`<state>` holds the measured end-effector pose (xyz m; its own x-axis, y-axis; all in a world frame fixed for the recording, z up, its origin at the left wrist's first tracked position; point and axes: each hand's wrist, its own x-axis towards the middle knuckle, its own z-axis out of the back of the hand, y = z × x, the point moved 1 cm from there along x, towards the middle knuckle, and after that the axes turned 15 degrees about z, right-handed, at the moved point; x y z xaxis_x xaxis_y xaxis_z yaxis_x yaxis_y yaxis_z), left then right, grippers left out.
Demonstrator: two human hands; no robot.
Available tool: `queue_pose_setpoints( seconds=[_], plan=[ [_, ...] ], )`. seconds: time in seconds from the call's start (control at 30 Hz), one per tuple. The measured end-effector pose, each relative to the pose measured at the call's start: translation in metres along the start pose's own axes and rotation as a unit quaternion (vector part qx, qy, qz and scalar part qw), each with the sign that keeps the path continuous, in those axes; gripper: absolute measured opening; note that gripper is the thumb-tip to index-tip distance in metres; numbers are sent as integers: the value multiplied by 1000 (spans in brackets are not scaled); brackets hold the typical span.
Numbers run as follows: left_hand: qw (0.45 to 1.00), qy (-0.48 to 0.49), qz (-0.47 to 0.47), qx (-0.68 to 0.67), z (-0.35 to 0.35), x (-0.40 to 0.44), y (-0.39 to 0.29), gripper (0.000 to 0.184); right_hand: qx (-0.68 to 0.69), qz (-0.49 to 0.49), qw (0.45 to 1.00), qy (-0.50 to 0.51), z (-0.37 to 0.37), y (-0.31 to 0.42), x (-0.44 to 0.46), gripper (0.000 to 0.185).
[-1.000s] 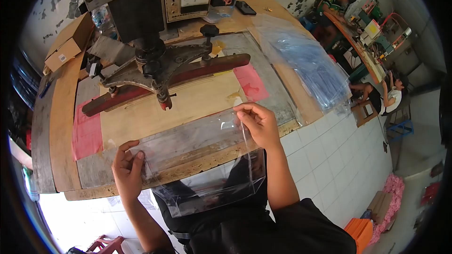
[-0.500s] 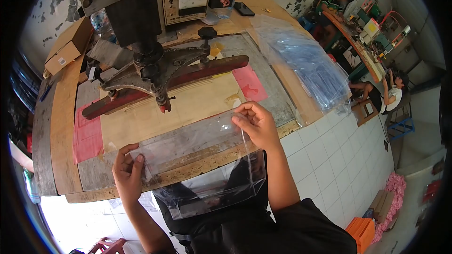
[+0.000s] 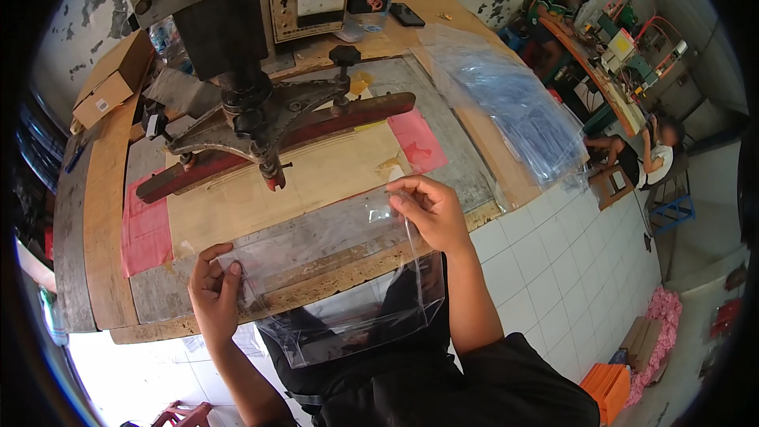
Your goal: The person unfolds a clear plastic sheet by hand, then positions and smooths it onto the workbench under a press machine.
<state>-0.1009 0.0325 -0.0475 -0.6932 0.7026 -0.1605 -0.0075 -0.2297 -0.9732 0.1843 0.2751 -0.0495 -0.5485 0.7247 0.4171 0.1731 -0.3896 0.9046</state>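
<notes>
A clear plastic pouch (image 3: 340, 269) is stretched between my two hands at the table's front edge, its lower part hanging over my lap. My left hand (image 3: 215, 285) pinches its upper left corner between thumb and fingers. The upper right corner is gripped by my right hand (image 3: 427, 207). Just beyond the pouch lies a yellowish sheet (image 3: 316, 182) on the press bed, with pink patches (image 3: 417, 140) at its ends. Above that sheet hangs the press's long red-brown bar (image 3: 332, 128), apart from the pouch.
A stack of clear plastic sheets (image 3: 522, 115) lies on the table's right side. A phone (image 3: 406, 15) and a cardboard box (image 3: 112, 83) sit further back. Two people work at another bench (image 3: 593, 71) at upper right. An orange crate (image 3: 606, 392) stands on the floor.
Both hands keep their hold on the pouch and stay almost still. The view has shifted very slightly.
</notes>
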Motion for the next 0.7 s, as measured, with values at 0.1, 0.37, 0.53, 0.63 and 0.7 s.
queue_pose_setpoints(
  seconds=[0.1, 0.37, 0.53, 0.63, 0.7],
  plan=[
    [1000, 0, -3, 5, 1, 0, 1, 24, -8, 1, 1000, 0, 0, -1, -1, 19],
    [1000, -8, -7, -1, 2, 1, 2, 24, -13, -3, 1000, -6, 0, 0, -1, 20],
    [999, 30, 8, 27, 8, 1, 3, 27, -19, -4, 1000, -4, 0, -2, -2, 20],
    [999, 33, 13, 22, 9, 1, 2, 27, -22, -3, 1000, -3, -1, 1, -1, 20],
    [999, 32, 16, 18, 6, -1, -3, 27, -25, 0, 1000, -2, -1, 1, -1, 20]
  ],
)
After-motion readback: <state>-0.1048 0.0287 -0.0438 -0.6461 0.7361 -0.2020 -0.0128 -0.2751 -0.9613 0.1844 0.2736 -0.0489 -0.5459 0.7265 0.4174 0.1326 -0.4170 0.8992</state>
